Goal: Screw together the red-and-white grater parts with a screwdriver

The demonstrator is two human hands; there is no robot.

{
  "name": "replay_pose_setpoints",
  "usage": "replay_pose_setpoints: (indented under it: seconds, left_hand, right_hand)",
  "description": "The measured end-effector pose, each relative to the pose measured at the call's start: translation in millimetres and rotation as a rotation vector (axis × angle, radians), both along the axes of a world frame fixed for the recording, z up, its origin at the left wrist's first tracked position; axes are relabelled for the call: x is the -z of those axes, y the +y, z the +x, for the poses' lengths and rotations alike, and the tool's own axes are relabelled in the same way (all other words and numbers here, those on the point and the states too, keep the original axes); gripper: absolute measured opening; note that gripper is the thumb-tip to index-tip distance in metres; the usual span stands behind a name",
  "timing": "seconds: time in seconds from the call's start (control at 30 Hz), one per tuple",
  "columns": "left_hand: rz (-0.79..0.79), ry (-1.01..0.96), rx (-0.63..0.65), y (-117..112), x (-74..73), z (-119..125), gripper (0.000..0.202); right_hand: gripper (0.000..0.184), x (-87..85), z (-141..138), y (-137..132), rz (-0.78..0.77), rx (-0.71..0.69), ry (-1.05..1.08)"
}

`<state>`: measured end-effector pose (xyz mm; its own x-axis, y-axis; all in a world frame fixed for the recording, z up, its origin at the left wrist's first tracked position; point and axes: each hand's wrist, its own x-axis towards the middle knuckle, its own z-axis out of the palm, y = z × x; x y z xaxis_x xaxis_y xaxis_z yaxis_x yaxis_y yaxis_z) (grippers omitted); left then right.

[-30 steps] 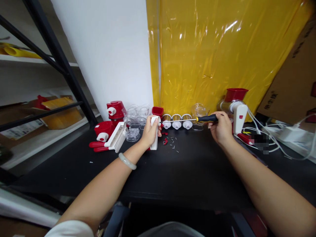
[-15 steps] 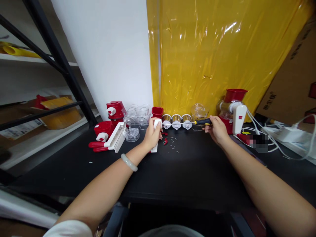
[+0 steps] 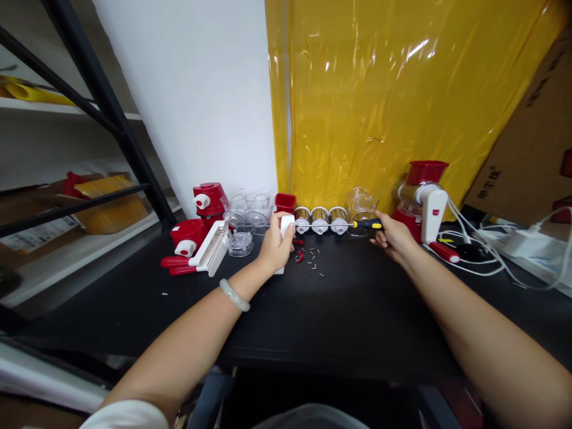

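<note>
My left hand [image 3: 276,245] is wrapped round a white plastic handle-like part [image 3: 287,222], held upright just above the table. In my right hand [image 3: 393,233] is a screwdriver [image 3: 367,224] with a black and yellow handle, gripped at its rear end. Its long thin shaft runs level to the left and reaches the white part near my left fingers; the exact contact of the tip is hidden. Beneath and right of my left hand lie small red pieces [image 3: 300,257] and several loose screws [image 3: 314,266]. Behind the shaft stand three metal grater drums [image 3: 319,220] with white ends.
At left are red grater bodies [image 3: 187,236], white crank handles [image 3: 213,248] with red grips and clear plastic parts [image 3: 241,244]. An assembled red and white grater [image 3: 424,202] stands at right, beside white cables [image 3: 487,268]. A yellow plastic curtain [image 3: 402,107] hangs behind the black table [image 3: 348,322].
The screwdriver handle has turned slightly and dropped a little, with my right fingers shifting on it. The white part in my left hand has moved slightly right.
</note>
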<state>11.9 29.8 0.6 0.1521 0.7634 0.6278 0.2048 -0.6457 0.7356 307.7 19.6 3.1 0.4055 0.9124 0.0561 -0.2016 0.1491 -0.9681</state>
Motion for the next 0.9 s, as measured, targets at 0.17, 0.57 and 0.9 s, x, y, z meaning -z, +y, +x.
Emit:
replay_pose_setpoints:
  seconds: [0.17, 0.57, 0.9]
  left_hand:
    - [0.073, 0.04, 0.006, -6, -4.8, -2, 0.029]
    - [-0.059, -0.176, 0.079, -1, -4.3, 2, 0.031]
    - [-0.239, -0.024, -0.02, 16, 2.2, -2, 0.031]
  right_hand:
    - [0.035, -5.6, -1, -2, -0.095, 0.043, 0.032]
    - [0.015, -0.6, 0, 4, 0.085, -0.115, 0.219]
    - [0.012, 4.1, -8, 2, 0.156, -0.069, 0.165]
